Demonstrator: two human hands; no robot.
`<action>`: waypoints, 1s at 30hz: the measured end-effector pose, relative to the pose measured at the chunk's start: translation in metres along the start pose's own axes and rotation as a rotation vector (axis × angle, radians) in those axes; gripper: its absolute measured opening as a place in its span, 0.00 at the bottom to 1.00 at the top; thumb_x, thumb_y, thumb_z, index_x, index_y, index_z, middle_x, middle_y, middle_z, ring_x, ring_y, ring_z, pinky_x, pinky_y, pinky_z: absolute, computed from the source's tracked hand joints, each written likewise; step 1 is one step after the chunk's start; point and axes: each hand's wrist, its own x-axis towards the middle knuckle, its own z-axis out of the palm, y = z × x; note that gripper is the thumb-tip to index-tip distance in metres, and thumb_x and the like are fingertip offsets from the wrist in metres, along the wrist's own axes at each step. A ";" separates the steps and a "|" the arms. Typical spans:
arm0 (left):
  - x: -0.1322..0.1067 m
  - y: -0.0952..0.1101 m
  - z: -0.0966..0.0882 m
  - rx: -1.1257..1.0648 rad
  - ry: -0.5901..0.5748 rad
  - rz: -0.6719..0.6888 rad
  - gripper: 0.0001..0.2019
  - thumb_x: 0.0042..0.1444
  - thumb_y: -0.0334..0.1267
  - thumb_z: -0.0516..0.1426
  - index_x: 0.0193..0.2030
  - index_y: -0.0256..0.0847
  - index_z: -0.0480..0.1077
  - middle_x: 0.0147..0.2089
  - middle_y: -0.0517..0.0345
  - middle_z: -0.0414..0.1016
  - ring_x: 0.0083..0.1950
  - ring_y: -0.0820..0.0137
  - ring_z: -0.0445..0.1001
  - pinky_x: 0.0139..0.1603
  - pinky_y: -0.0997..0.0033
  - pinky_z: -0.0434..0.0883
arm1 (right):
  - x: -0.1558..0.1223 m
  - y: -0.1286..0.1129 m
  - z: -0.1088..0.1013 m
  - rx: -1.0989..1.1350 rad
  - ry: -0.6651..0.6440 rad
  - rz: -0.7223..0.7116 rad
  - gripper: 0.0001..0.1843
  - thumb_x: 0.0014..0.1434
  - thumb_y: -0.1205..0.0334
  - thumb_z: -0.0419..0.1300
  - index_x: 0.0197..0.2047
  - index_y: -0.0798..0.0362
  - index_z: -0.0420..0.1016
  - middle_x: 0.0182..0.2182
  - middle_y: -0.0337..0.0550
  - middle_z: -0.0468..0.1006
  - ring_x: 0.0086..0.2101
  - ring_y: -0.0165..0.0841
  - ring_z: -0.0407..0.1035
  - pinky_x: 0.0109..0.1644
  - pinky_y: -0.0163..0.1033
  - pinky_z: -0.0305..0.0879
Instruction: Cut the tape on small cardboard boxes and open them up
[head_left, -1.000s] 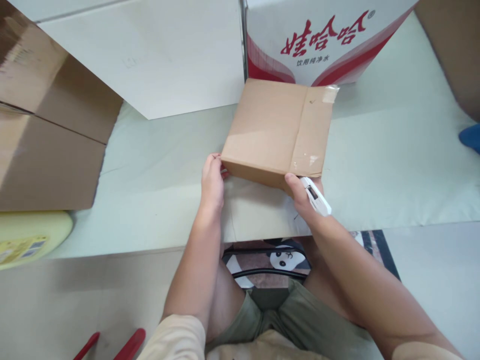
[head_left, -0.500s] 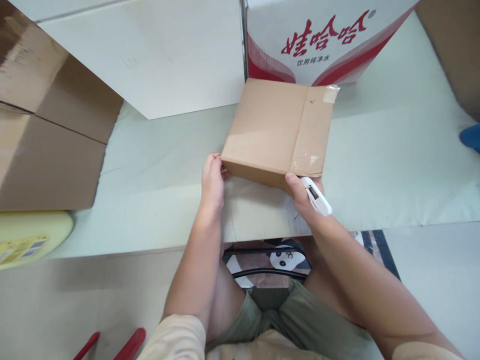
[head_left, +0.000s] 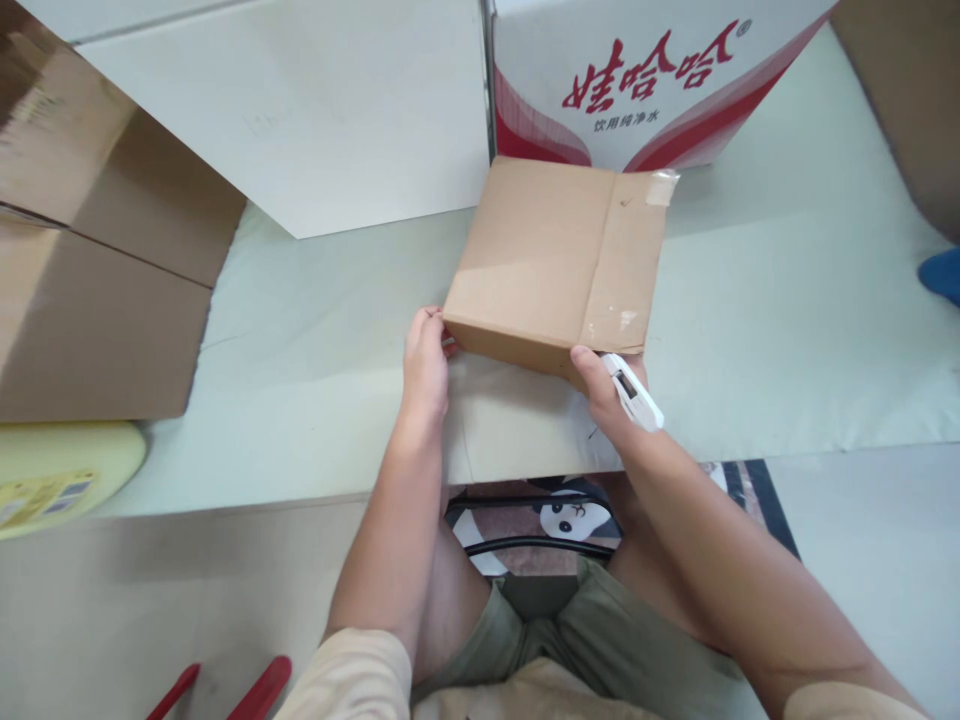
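A closed brown cardboard box (head_left: 536, 255) lies on the pale green cloth in front of me, with clear tape scraps at its right-hand corners. My left hand (head_left: 427, 360) grips its near left corner, fingers partly hidden behind the side. At the near right corner my right hand (head_left: 606, 390) has its thumb on the box's front edge. That same hand is closed on a white plastic tool with a dark slot (head_left: 634, 392), which looks like a box cutter; no blade shows. The fingers beneath it are mostly hidden.
Behind the box stand a large white carton (head_left: 300, 120) and a white-and-red water carton (head_left: 645, 90). Brown cartons (head_left: 105, 320) and a yellow container (head_left: 67, 475) are at the left. A blue object (head_left: 941, 277) shows at the right edge. The covered table (head_left: 787, 390) ends near my knees.
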 end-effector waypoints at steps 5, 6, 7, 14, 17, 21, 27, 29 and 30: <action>0.000 0.000 0.000 0.006 -0.001 0.007 0.16 0.59 0.53 0.62 0.33 0.45 0.66 0.37 0.57 0.72 0.40 0.67 0.74 0.38 0.71 0.69 | -0.001 0.001 0.000 -0.002 0.006 -0.001 0.18 0.63 0.40 0.60 0.43 0.44 0.80 0.40 0.44 0.87 0.58 0.47 0.77 0.65 0.53 0.73; 0.000 0.000 0.000 0.008 -0.002 0.005 0.16 0.59 0.53 0.62 0.33 0.45 0.66 0.37 0.57 0.72 0.40 0.67 0.74 0.38 0.71 0.69 | -0.001 0.002 0.000 -0.001 0.004 0.002 0.18 0.64 0.40 0.60 0.43 0.44 0.80 0.39 0.44 0.87 0.57 0.46 0.78 0.65 0.52 0.73; 0.000 0.000 0.000 0.009 -0.003 0.003 0.15 0.59 0.52 0.62 0.33 0.45 0.66 0.37 0.57 0.72 0.40 0.67 0.74 0.38 0.71 0.69 | 0.000 0.001 0.000 -0.001 0.002 0.006 0.18 0.64 0.40 0.60 0.43 0.44 0.80 0.39 0.44 0.87 0.57 0.46 0.78 0.64 0.52 0.73; 0.000 0.000 -0.001 -0.009 -0.004 0.000 0.12 0.60 0.48 0.61 0.33 0.45 0.68 0.38 0.56 0.73 0.40 0.68 0.74 0.36 0.73 0.70 | 0.001 -0.004 0.000 -0.010 0.001 0.022 0.19 0.61 0.38 0.60 0.43 0.43 0.80 0.38 0.44 0.86 0.53 0.47 0.80 0.61 0.53 0.74; -0.001 0.000 0.000 -0.009 0.002 0.001 0.11 0.60 0.47 0.61 0.32 0.45 0.68 0.38 0.56 0.73 0.41 0.68 0.74 0.36 0.73 0.70 | 0.001 -0.004 0.001 0.000 0.012 0.024 0.20 0.61 0.38 0.61 0.43 0.43 0.80 0.37 0.44 0.86 0.53 0.47 0.80 0.61 0.53 0.75; 0.000 0.000 0.000 0.005 0.003 0.002 0.13 0.59 0.50 0.61 0.33 0.45 0.66 0.38 0.56 0.73 0.41 0.67 0.74 0.38 0.72 0.70 | 0.000 -0.002 0.001 0.004 0.011 0.021 0.20 0.62 0.38 0.61 0.44 0.43 0.80 0.38 0.44 0.86 0.53 0.47 0.80 0.61 0.53 0.75; -0.001 0.001 0.001 0.022 -0.003 0.000 0.15 0.59 0.52 0.61 0.33 0.44 0.66 0.39 0.56 0.73 0.42 0.67 0.74 0.39 0.72 0.70 | 0.000 -0.002 0.000 0.020 0.003 0.025 0.20 0.61 0.38 0.62 0.45 0.44 0.81 0.38 0.45 0.86 0.56 0.48 0.78 0.64 0.54 0.73; 0.000 0.000 0.000 0.017 -0.003 0.003 0.14 0.59 0.51 0.62 0.33 0.44 0.67 0.39 0.56 0.73 0.42 0.67 0.74 0.38 0.72 0.70 | 0.000 -0.004 0.001 0.011 0.003 0.023 0.20 0.61 0.38 0.62 0.44 0.44 0.81 0.38 0.45 0.86 0.56 0.49 0.78 0.65 0.54 0.72; 0.000 0.000 0.000 0.012 0.000 0.006 0.14 0.59 0.51 0.62 0.33 0.44 0.67 0.39 0.56 0.73 0.42 0.67 0.74 0.38 0.73 0.70 | 0.001 -0.005 0.001 0.005 0.001 0.020 0.20 0.61 0.38 0.62 0.44 0.44 0.81 0.37 0.45 0.86 0.55 0.49 0.79 0.65 0.54 0.71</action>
